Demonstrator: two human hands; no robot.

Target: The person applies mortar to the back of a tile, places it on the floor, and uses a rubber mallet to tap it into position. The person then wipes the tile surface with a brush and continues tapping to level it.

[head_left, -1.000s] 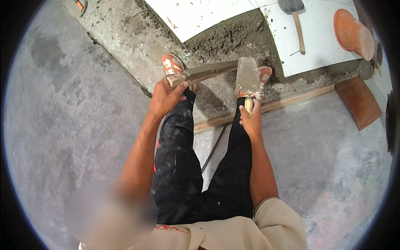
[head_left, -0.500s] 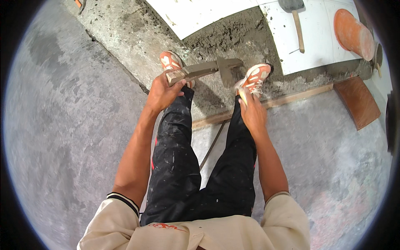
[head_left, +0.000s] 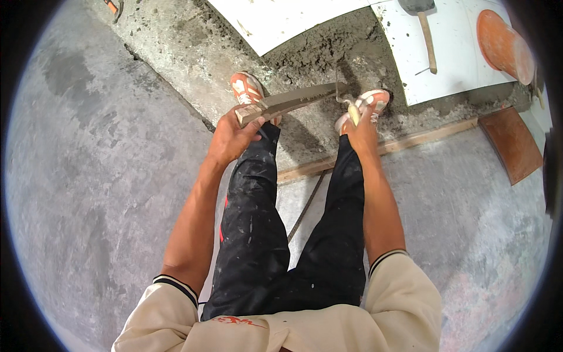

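My left hand (head_left: 233, 136) is closed round the near end of a long, mortar-smeared wooden batten (head_left: 302, 100), which is held above the ground between my shoes. My right hand (head_left: 365, 132) grips the pale handle of a trowel (head_left: 353, 114). The trowel's blade shows almost edge-on, close to the far end of the batten; whether they touch I cannot tell. Beneath and beyond them lies rough wet mortar (head_left: 328, 47), bordered by large white tiles (head_left: 469, 47).
A rubber mallet (head_left: 427, 35) and an orange bucket on its side (head_left: 504, 47) lie on the right-hand tiles. Behind my feet runs a wooden strip (head_left: 431, 135), with a brown tile (head_left: 510, 144) at its right end. An orange-handled tool (head_left: 111, 7) lies at the far left.
The trowel's blade has turned from showing its flat face across the batten to nearly edge-on. My right hand has shifted slightly right; the left keeps its hold on the batten.
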